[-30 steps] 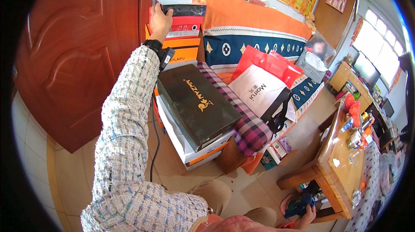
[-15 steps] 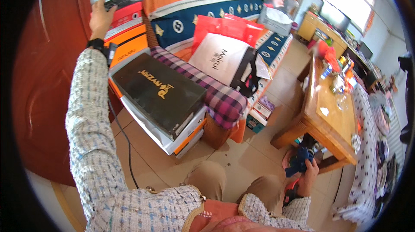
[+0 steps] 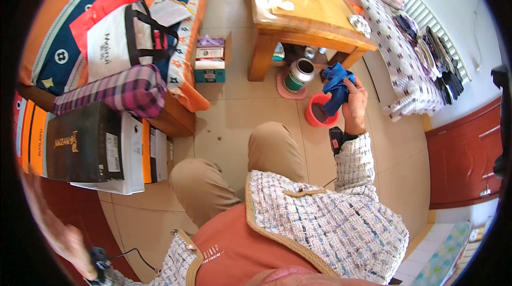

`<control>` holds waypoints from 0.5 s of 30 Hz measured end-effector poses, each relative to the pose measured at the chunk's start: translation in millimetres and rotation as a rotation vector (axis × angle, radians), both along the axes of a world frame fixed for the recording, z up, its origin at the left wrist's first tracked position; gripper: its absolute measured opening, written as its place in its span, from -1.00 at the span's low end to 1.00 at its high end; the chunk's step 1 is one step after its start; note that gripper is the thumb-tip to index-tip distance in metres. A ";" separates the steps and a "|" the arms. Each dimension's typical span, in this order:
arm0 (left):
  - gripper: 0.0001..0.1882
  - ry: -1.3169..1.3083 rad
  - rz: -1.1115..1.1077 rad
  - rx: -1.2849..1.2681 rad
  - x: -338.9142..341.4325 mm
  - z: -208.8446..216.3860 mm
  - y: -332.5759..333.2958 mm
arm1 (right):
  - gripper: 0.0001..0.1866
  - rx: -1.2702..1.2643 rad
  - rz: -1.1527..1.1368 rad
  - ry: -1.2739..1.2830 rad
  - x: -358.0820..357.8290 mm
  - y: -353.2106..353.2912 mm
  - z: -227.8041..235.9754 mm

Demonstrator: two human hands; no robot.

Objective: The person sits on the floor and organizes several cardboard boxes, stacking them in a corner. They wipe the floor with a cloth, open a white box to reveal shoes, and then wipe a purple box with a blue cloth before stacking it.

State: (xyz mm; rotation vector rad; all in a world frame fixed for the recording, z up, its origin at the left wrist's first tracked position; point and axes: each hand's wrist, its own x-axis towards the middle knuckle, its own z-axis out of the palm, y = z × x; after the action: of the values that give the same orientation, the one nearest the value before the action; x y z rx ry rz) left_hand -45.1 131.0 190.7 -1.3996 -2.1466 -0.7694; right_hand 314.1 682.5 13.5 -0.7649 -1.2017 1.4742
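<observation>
Fingers of the right hand (image 3: 354,102) clamp a blue cloth (image 3: 336,86) right of centre, just above a red bucket (image 3: 319,113). Left hand (image 3: 61,238), lower left, is blurred; its grip is unclear.

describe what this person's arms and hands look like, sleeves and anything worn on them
Both arms wear a woven tweed-like jacket, white flecked with blue and dark threads, edged in tan trim. The right hand is bare, with a black device strapped at the wrist. The left hand, blurred at the picture's edge, is also bare and has a similar black wrist device with a thin dark cable trailing from it.
</observation>
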 end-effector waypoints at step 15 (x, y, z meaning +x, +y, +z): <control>-0.26 -0.547 -0.178 -0.225 81.8 -146.2 119.9 | -0.65 0.054 0.207 -0.049 -48.8 192.3 25.7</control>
State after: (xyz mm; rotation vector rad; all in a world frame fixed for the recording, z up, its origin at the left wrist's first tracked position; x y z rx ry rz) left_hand 36.7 251.0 44.5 -1.6577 -2.6074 -1.1110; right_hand 265.3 874.8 39.2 -0.6588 -1.3864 1.5915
